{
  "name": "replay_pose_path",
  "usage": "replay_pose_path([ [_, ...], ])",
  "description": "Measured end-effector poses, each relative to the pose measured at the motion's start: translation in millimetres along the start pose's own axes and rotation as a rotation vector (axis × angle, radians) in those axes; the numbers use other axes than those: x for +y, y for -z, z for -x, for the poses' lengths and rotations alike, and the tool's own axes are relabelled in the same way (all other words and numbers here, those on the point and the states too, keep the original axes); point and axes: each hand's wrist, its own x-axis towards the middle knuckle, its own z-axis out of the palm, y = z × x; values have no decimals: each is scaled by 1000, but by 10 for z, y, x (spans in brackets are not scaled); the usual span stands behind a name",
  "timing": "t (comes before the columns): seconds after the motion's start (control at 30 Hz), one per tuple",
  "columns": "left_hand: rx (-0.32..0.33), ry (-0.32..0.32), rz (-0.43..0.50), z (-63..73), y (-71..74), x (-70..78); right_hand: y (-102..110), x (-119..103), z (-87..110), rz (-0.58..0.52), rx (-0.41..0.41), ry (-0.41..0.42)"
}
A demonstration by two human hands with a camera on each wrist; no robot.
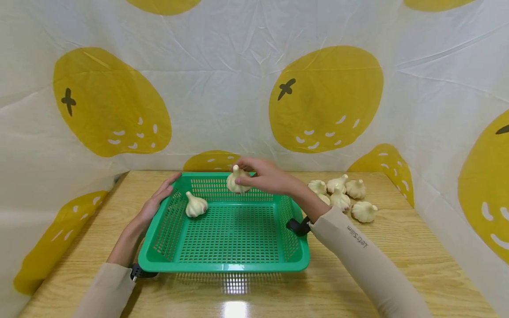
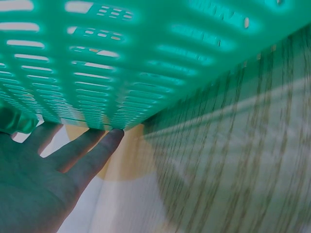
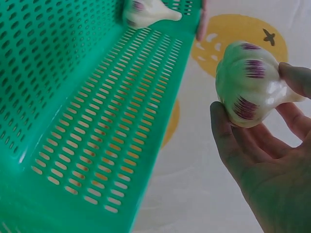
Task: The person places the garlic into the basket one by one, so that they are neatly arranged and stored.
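Note:
In the head view a garlic bulb (image 1: 237,181) is held above the far side of a green plastic basket (image 1: 224,267). My right hand (image 1: 266,176) grips that bulb between thumb and fingers, and purple streaks show on the held garlic bulb (image 3: 250,82) in the right wrist view. Another garlic bulb (image 1: 196,206) lies inside the basket, near its left wall. My left hand (image 1: 153,205) rests against the basket's left side. Seen from the left wrist, the fingers (image 2: 97,153) of that hand stretch out straight along the slotted outer wall.
Several more garlic bulbs (image 1: 339,199) sit grouped on the wooden table (image 1: 401,251) right of the basket, partly behind the right forearm. A white curtain (image 1: 222,88) printed with yellow fruit hangs behind the table.

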Motion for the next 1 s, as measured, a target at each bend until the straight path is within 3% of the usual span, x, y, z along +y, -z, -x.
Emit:
replay_pose_path([
  [0.33,-7,-5,0,-6,15,-9,-178,68,-212,52,-49,-8],
  [1.0,-5,-7,2,10,-1,-4,-405,191,-386,101,-111,-60],
])
